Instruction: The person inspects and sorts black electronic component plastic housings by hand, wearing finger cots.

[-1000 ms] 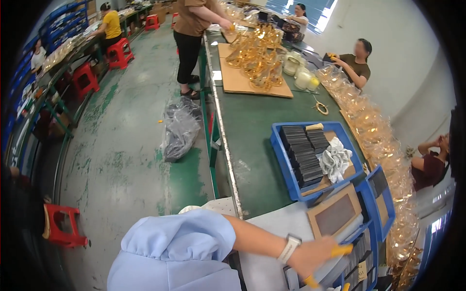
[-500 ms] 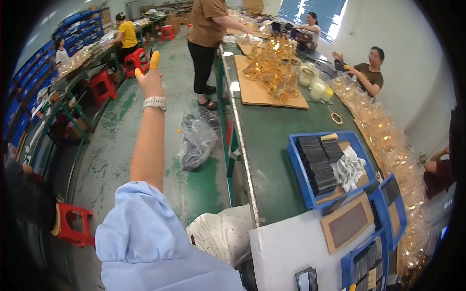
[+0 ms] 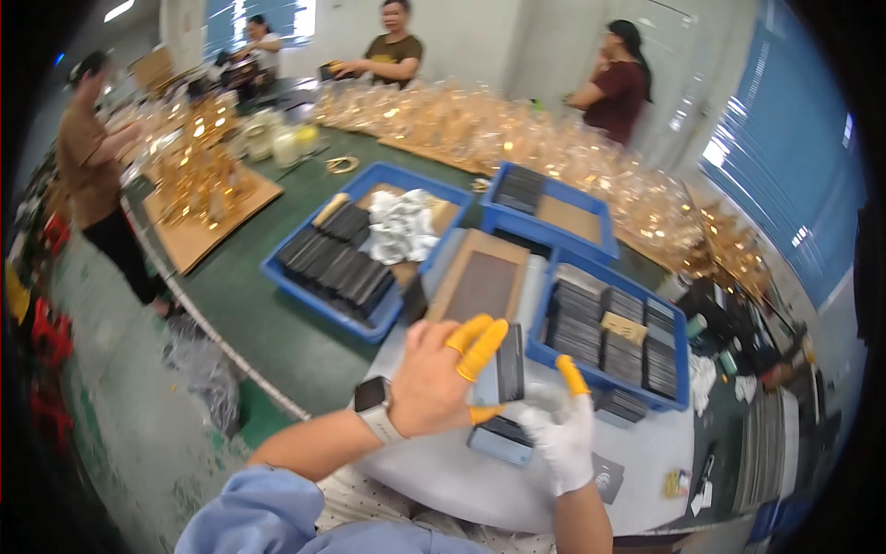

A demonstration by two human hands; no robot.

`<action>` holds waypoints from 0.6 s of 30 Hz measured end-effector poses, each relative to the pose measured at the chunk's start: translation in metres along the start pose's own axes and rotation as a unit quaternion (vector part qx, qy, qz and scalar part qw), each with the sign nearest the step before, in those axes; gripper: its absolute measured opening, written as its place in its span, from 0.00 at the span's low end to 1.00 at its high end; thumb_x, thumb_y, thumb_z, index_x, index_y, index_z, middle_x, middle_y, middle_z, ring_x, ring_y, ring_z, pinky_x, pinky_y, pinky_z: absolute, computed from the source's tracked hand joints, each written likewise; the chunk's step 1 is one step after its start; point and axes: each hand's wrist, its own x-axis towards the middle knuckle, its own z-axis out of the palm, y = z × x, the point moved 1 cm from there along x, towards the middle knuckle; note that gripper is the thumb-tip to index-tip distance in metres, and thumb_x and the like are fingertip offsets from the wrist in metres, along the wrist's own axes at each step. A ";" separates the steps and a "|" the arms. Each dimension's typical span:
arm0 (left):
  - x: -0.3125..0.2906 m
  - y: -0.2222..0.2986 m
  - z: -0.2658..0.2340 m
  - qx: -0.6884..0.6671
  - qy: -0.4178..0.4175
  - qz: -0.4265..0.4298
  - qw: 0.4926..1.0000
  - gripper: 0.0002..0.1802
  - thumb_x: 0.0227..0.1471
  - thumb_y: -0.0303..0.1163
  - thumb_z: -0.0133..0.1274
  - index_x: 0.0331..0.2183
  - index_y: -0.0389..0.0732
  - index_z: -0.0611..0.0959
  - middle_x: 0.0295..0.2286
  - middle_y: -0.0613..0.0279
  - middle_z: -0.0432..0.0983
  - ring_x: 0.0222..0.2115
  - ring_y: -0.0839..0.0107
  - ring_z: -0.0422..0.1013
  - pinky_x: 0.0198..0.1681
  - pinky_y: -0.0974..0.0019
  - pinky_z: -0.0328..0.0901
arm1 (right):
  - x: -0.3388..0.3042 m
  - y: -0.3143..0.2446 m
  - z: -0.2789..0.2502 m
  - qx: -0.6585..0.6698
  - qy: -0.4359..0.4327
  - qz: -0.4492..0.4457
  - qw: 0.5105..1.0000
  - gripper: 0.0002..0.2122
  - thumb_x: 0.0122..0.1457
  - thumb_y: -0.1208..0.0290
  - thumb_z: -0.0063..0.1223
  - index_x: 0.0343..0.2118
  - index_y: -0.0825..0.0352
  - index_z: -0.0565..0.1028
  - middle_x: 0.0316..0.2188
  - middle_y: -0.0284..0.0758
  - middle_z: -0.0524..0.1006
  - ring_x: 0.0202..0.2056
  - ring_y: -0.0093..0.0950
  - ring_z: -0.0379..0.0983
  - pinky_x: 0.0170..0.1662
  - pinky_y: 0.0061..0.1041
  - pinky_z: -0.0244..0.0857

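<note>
My left hand (image 3: 436, 377), with a watch at the wrist and yellow finger cots, hovers over the pale work sheet (image 3: 434, 480). Its fingers are stretched apart, with nothing visible in them. Close by, my right hand (image 3: 560, 443) wears a thin white glove and one yellow finger cot; it is slightly blurred, fingers spread. Between and behind the hands stands a narrow dark block of thin plates (image 3: 510, 362). Below it lies another small stack of dark, glossy-edged plates (image 3: 501, 441), partly covered by my hands. Whether either hand touches a stack I cannot tell.
A blue tray (image 3: 318, 323) holds dark plates and a white cloth (image 3: 403, 226). Two more blue trays (image 3: 685, 369) stand to the right, beside a brown framed panel (image 3: 475, 282). Wrapped golden pieces (image 3: 554, 138) line the far edge. Several people (image 3: 395, 51) are around the table.
My view has swung right, from the aisle to the table. My left arm, stretched out over the aisle before, is back over the work sheet. My right gloved hand has come into view.
</note>
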 end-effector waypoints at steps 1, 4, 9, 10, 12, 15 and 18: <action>0.003 0.010 0.020 -0.037 -0.032 -0.002 0.999 0.55 0.34 0.51 0.73 0.62 0.41 0.73 0.54 0.54 0.72 0.50 0.52 0.66 0.56 0.48 0.57 | 0.000 -0.001 0.004 0.019 -0.009 0.009 1.000 0.40 0.55 0.80 0.69 0.69 0.67 0.57 0.43 0.37 0.81 0.45 0.25 0.79 0.49 0.27 0.75; 0.007 0.032 0.060 -0.086 -0.069 0.033 0.993 0.57 0.33 0.51 0.73 0.64 0.40 0.70 0.52 0.54 0.74 0.50 0.53 0.66 0.57 0.48 0.56 | 0.009 0.004 -0.020 0.026 0.001 0.016 1.000 0.39 0.55 0.82 0.68 0.68 0.68 0.59 0.41 0.37 0.81 0.43 0.24 0.80 0.47 0.26 0.75; -0.009 0.040 0.078 -0.169 -0.172 0.045 0.970 0.59 0.35 0.56 0.72 0.64 0.37 0.69 0.47 0.56 0.76 0.49 0.57 0.67 0.58 0.49 0.53 | 0.031 0.000 -0.071 0.012 0.198 -0.037 0.979 0.33 0.60 0.79 0.64 0.67 0.70 0.61 0.27 0.31 0.81 0.31 0.21 0.78 0.40 0.23 0.75; -0.009 0.038 0.078 -0.171 -0.175 0.046 0.968 0.59 0.35 0.56 0.72 0.64 0.37 0.69 0.47 0.56 0.76 0.49 0.57 0.67 0.58 0.49 0.53 | 0.031 -0.001 -0.071 0.012 0.201 -0.034 0.979 0.33 0.60 0.79 0.64 0.67 0.70 0.61 0.27 0.31 0.81 0.31 0.21 0.78 0.40 0.23 0.75; -0.009 0.034 0.079 -0.151 -0.189 0.029 0.970 0.59 0.36 0.56 0.72 0.64 0.37 0.68 0.47 0.57 0.76 0.48 0.58 0.67 0.58 0.49 0.53 | 0.031 -0.003 -0.068 -0.034 0.182 -0.020 0.982 0.34 0.59 0.79 0.65 0.67 0.70 0.60 0.30 0.33 0.81 0.33 0.21 0.79 0.42 0.24 0.75; -0.011 0.028 0.091 -0.169 -0.190 0.023 0.967 0.59 0.37 0.57 0.71 0.64 0.37 0.68 0.47 0.58 0.76 0.48 0.58 0.67 0.58 0.49 0.53 | 0.026 0.022 -0.048 -0.061 0.041 0.006 0.997 0.39 0.56 0.79 0.68 0.68 0.69 0.58 0.38 0.36 0.81 0.37 0.22 0.79 0.45 0.24 0.75; -0.020 0.030 0.094 -0.178 -0.178 0.044 0.967 0.58 0.37 0.57 0.71 0.64 0.37 0.69 0.47 0.58 0.76 0.48 0.59 0.67 0.58 0.49 0.53 | 0.029 0.003 -0.053 -0.170 0.073 0.078 0.980 0.36 0.57 0.76 0.68 0.68 0.68 0.61 0.32 0.33 0.81 0.33 0.19 0.76 0.40 0.21 0.73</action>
